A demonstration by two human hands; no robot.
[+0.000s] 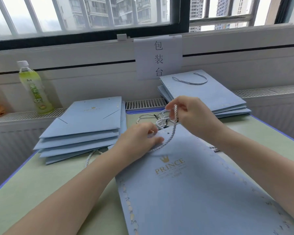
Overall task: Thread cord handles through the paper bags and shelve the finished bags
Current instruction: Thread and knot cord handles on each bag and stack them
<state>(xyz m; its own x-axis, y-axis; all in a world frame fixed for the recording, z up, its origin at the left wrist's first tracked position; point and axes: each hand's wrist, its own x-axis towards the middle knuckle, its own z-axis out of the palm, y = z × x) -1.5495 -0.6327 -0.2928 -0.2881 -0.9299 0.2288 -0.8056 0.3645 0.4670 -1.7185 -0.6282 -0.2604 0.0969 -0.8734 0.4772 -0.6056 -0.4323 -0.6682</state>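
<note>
A flat light-blue paper bag (185,189) with a gold crown and "PRINCE" print lies on the table before me. My left hand (139,138) holds its top edge beside a punched hole (167,133), fingers curled over the rim. My right hand (187,111) pinches a pale twisted cord (170,136) that runs down across the bag's top. A loose bundle of more cords (157,118) lies just beyond the bag.
A stack of blue bags (85,126) sits at the left, another stack with a cord handle (207,94) at the back right. A green drink bottle (33,89) stands on the sill. A paper sign (158,56) hangs on the wall.
</note>
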